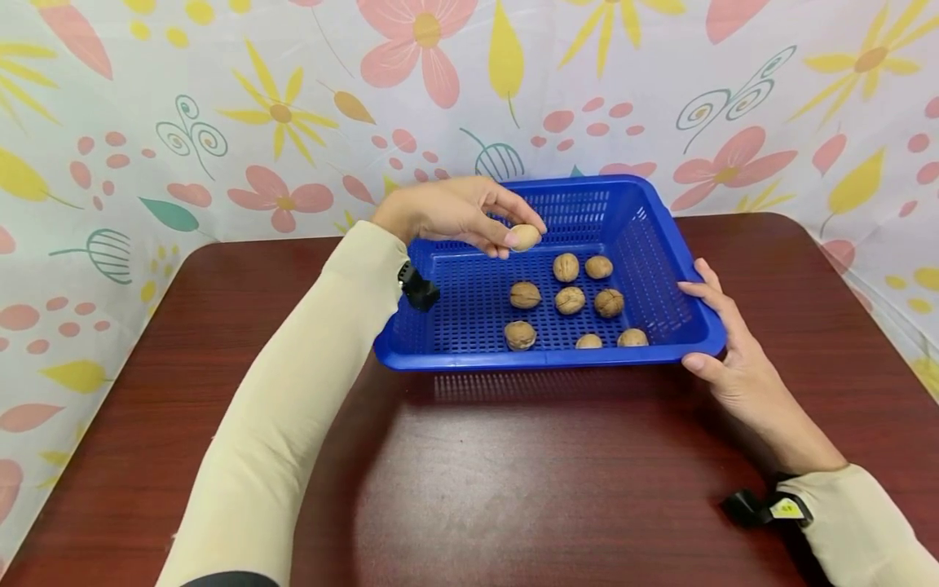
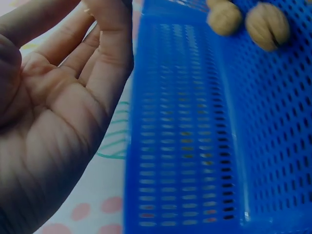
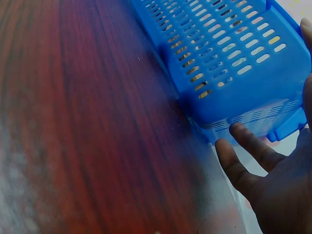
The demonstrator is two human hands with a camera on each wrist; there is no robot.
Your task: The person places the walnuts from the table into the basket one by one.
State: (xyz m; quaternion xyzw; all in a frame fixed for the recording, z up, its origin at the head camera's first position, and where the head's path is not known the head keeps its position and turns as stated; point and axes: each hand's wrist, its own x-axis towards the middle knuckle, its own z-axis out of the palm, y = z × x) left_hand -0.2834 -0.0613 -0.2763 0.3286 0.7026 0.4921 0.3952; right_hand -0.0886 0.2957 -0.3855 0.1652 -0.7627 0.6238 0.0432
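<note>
Above the inside of the blue plastic basket (image 1: 543, 359), my left hand (image 1: 458, 214) pinches a walnut (image 1: 525, 237) between thumb and fingertips. In the left wrist view the palm shows beside the basket wall, and the held walnut is out of sight. My right hand (image 1: 741, 359) grips the basket's right rim near the front corner, thumb in front and fingers along the side. From the right wrist, two of its fingers (image 3: 243, 161) show spread beside the basket's outer wall. Several walnuts (image 1: 569, 300) lie on the basket's slotted floor, mostly toward the right half.
The basket stands on a dark red wooden table (image 1: 469, 481), close to its back edge. Behind the table hangs a white cloth (image 1: 469, 81) printed with pink and yellow flowers. A small black camera (image 1: 420, 287) sits on the left wrist, another (image 1: 756, 507) on the right.
</note>
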